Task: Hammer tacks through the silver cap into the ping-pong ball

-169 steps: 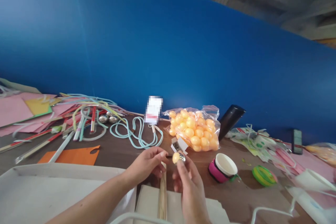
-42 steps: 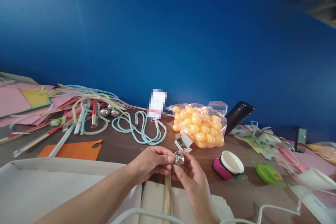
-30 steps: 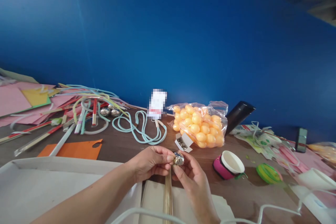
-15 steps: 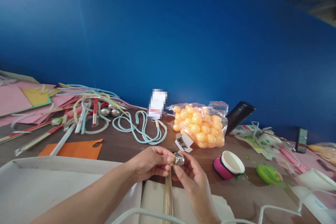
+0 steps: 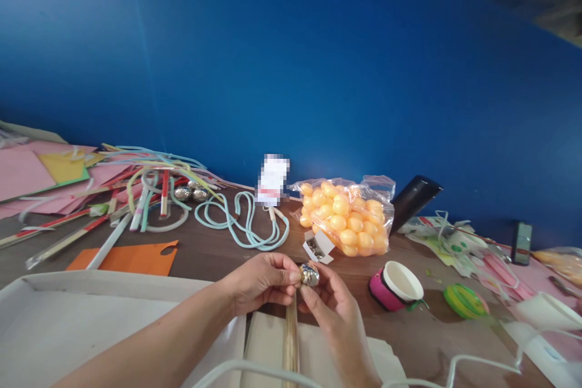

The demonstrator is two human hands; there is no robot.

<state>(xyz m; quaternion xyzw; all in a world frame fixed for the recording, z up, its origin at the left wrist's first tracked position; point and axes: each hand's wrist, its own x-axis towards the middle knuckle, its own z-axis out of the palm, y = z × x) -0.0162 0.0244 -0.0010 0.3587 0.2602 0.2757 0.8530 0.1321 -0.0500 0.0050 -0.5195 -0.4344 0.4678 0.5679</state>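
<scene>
A small shiny silver ball [image 5: 311, 275] is pinched between my two hands. My right hand [image 5: 334, 309] holds it from the right with thumb and fingers. From the left, my left hand [image 5: 268, 282] presses thumb and fingertips together at the ball's edge, where a tiny gold-coloured bit shows; I cannot make out its shape. Directly below my hands a long bundle of thin golden strips or sticks [image 5: 291, 342] runs toward me over pale card sheets [image 5: 268, 339]. Just beyond my hands stands a small open white box [image 5: 324, 244] with little metal pieces inside.
Behind lie a clear bag of orange balls [image 5: 348, 218], a pale blue cord [image 5: 248, 236] and more silver balls [image 5: 200, 194]. A pink-sided cup [image 5: 384, 291] stands right. A white tray [image 5: 113, 282] is at left, below orange card [image 5: 131, 259]. A white wire [image 5: 477, 364] crosses the front.
Almost nothing differs. The silver ball has turned or shifted very slightly between my fingertips; both hands stay in the same place.
</scene>
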